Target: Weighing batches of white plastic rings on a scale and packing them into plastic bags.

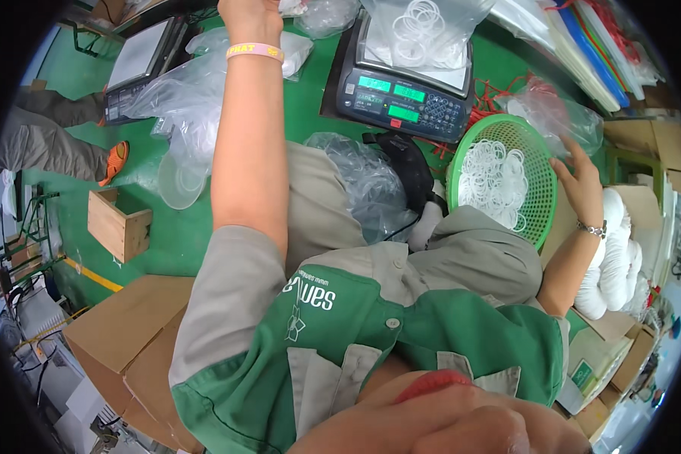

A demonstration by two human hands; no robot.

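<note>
My left hand (250, 17), with a pink wristband below it, reaches far forward to the top edge of the view among clear plastic bags (189, 98); its fingers are cut off by the frame. My right hand (579, 178), with a metal bracelet on the wrist, grips the lower edge of a clear plastic bag (552, 113) just right of a green round basket (541, 219). The basket holds several white rings (495, 178).
A digital scale (401, 94) with a bag of white rings (424, 34) stands ahead. A second scale (140, 57) is at the far left. A wooden box (119, 225), cardboard boxes (129, 333), white bundles (617, 257) and another person's leg with an orange sandal (113, 163) surround me.
</note>
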